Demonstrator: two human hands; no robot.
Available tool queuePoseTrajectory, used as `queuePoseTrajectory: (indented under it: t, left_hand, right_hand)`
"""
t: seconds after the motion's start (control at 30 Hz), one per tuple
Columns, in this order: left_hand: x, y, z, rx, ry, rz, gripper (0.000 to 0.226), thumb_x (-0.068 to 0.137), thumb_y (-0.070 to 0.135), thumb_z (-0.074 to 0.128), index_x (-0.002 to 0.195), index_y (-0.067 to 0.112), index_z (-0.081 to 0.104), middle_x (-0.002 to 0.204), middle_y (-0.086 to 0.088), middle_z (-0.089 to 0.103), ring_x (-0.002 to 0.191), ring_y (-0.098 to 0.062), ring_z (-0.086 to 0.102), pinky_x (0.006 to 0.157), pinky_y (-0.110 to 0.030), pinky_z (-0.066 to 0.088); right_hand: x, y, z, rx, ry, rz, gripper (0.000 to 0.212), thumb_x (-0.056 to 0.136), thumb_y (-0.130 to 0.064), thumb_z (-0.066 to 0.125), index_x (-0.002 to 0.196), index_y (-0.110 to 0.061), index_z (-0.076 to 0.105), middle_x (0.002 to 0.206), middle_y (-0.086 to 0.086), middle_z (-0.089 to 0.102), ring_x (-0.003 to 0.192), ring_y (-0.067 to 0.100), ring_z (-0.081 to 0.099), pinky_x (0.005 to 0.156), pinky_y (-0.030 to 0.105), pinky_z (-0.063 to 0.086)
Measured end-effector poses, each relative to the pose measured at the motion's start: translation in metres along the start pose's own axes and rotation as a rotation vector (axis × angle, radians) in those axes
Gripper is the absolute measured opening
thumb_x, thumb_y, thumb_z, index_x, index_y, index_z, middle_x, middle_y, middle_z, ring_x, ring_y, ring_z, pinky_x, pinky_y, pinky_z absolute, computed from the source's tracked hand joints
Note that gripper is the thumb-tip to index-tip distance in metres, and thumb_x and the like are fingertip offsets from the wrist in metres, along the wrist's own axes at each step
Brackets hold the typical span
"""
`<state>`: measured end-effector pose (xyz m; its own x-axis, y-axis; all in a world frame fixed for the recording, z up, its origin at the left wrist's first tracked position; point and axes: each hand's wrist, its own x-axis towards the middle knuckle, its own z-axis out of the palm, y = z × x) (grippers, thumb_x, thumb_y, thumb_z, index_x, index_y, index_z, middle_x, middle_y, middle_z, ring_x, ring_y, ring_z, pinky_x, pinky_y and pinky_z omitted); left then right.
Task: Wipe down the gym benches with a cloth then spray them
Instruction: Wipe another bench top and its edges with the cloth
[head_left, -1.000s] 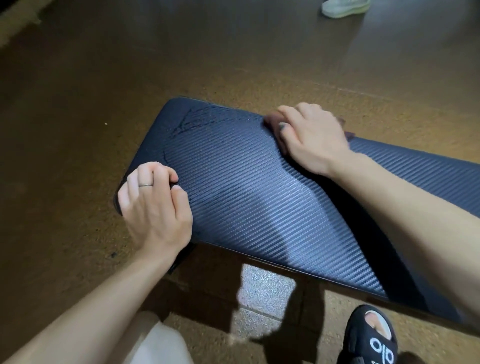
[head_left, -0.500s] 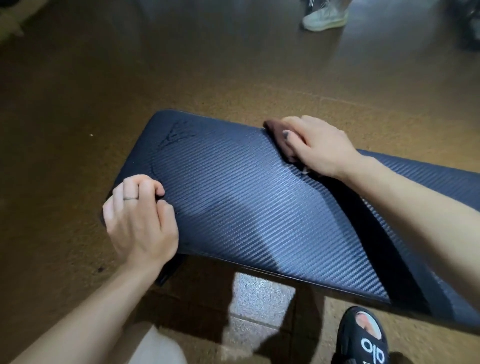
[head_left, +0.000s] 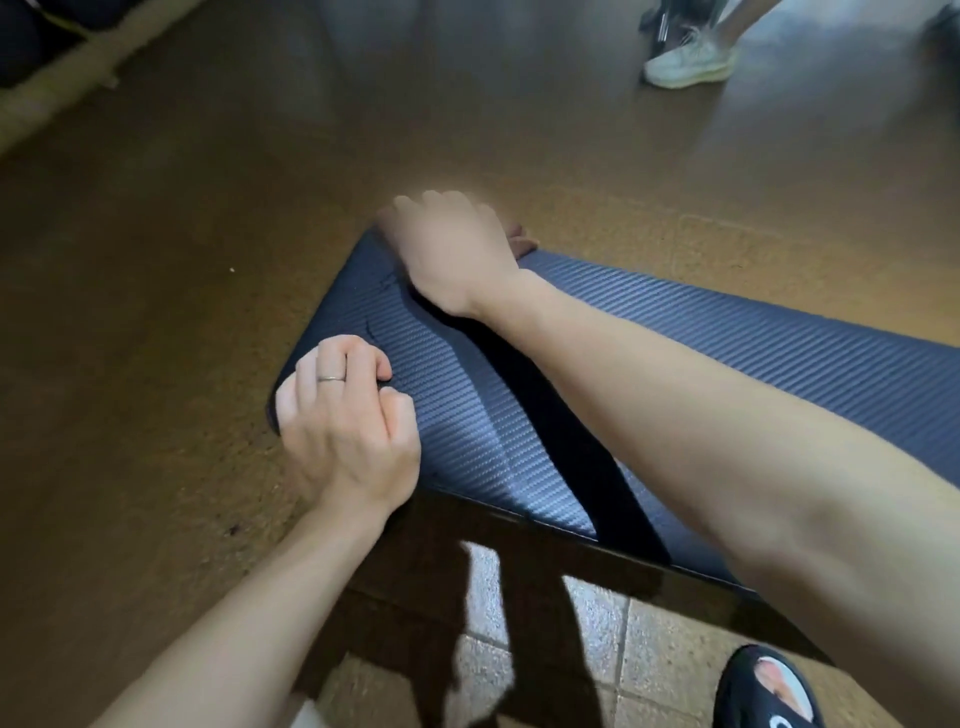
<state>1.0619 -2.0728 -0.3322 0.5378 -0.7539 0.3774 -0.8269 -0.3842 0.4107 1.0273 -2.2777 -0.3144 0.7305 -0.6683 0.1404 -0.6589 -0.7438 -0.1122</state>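
Wiping is the step in hand: the brown cloth (head_left: 521, 244) is pressed under the blurred right hand (head_left: 452, 254) at the bench (head_left: 727, 353) pad's far corner, its grip unreadable; the left hand (head_left: 343, 415) rests loosely curled, holding nothing, on the near corner; remaining pad is judged next
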Motion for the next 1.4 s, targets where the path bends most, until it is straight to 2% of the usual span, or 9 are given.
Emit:
queuePoseTrajectory:
  t: [0.13,0.23,0.37,0.53,0.73,0.87,1.07,1.27,1.4]
  left_hand:
    - [0.002,-0.002,-0.003,-0.056,-0.027,-0.063,0.016,0.086,0.024,0.046,0.099,0.019,0.054,0.105,0.001,0.056,0.1,-0.021,0.052,0.094,-0.039,0.036]
    - [0.001,-0.017,-0.009,-0.103,0.001,-0.137,0.031,0.092,0.024,0.051,0.122,0.014,0.054,0.124,-0.005,0.057,0.119,-0.026,0.051,0.108,-0.044,0.035]
    - [0.0,-0.037,-0.013,-0.237,-0.073,-0.433,0.048,0.104,0.022,0.04,0.151,0.012,0.041,0.154,-0.008,0.041,0.138,-0.027,0.043,0.114,-0.038,0.031]
    - [-0.002,-0.038,-0.007,-0.348,-0.012,-0.478,0.045,0.105,0.018,0.037,0.148,0.011,0.046,0.149,-0.007,0.047,0.131,-0.021,0.045,0.096,-0.021,0.027]
    - [-0.005,-0.041,-0.005,-0.359,-0.004,-0.449,0.051,0.099,0.029,0.034,0.144,0.009,0.048,0.144,-0.011,0.05,0.128,-0.023,0.045,0.091,-0.019,0.025]
    - [-0.004,-0.037,-0.006,-0.341,-0.006,-0.496,0.04,0.106,0.02,0.038,0.144,0.012,0.047,0.146,-0.008,0.049,0.13,-0.021,0.045,0.094,-0.02,0.026]
    - [-0.003,-0.033,-0.012,-0.331,-0.058,-0.581,0.038,0.107,0.027,0.034,0.142,0.023,0.047,0.143,0.003,0.049,0.112,-0.005,0.042,0.092,-0.028,0.032]
    - [0.003,-0.018,-0.018,-0.26,-0.089,-0.7,0.037,0.108,0.03,0.031,0.142,0.026,0.046,0.143,0.004,0.049,0.11,-0.011,0.047,0.087,-0.035,0.041]
    - [0.003,-0.017,-0.021,-0.294,-0.11,-0.705,0.035,0.107,0.027,0.032,0.139,0.026,0.048,0.139,0.003,0.05,0.11,-0.011,0.049,0.089,-0.036,0.043]
  right_hand:
    - [-0.058,0.005,-0.007,0.0,0.028,-0.139,0.046,0.103,-0.034,0.034,0.143,-0.018,0.051,0.152,0.005,0.048,0.138,0.028,0.042,0.105,0.05,0.039]
    - [-0.136,-0.006,-0.017,0.06,0.009,-0.254,0.048,0.104,-0.034,0.035,0.148,-0.019,0.049,0.158,0.006,0.044,0.144,0.027,0.038,0.11,0.046,0.035]
    - [-0.172,-0.01,-0.027,0.061,-0.061,-0.314,0.053,0.106,-0.037,0.029,0.155,-0.022,0.043,0.164,0.004,0.038,0.151,0.026,0.03,0.118,0.045,0.026]
    - [-0.125,-0.02,-0.018,0.05,-0.093,-0.407,0.054,0.106,-0.037,0.026,0.155,-0.021,0.044,0.164,0.005,0.039,0.153,0.026,0.029,0.122,0.044,0.021]
    - [-0.05,-0.061,-0.002,0.068,-0.027,-0.45,0.045,0.106,-0.035,0.033,0.143,-0.02,0.056,0.149,0.003,0.054,0.142,0.026,0.043,0.115,0.045,0.032]
    - [-0.017,-0.081,0.002,0.044,-0.022,-0.468,0.042,0.107,-0.037,0.031,0.126,-0.024,0.065,0.131,-0.002,0.065,0.128,0.02,0.052,0.111,0.042,0.035]
    - [0.016,-0.039,0.002,0.119,-0.026,-0.578,0.042,0.105,-0.042,0.032,0.118,-0.021,0.067,0.117,0.0,0.066,0.118,0.021,0.056,0.102,0.04,0.039]
    - [0.047,-0.01,0.0,0.139,-0.033,-0.452,0.043,0.105,-0.04,0.032,0.118,-0.017,0.066,0.115,0.006,0.064,0.116,0.028,0.055,0.092,0.044,0.046]
    - [0.058,-0.003,-0.005,0.245,-0.128,-0.188,0.043,0.104,-0.045,0.028,0.116,-0.022,0.062,0.118,0.007,0.062,0.115,0.03,0.056,0.089,0.045,0.047]
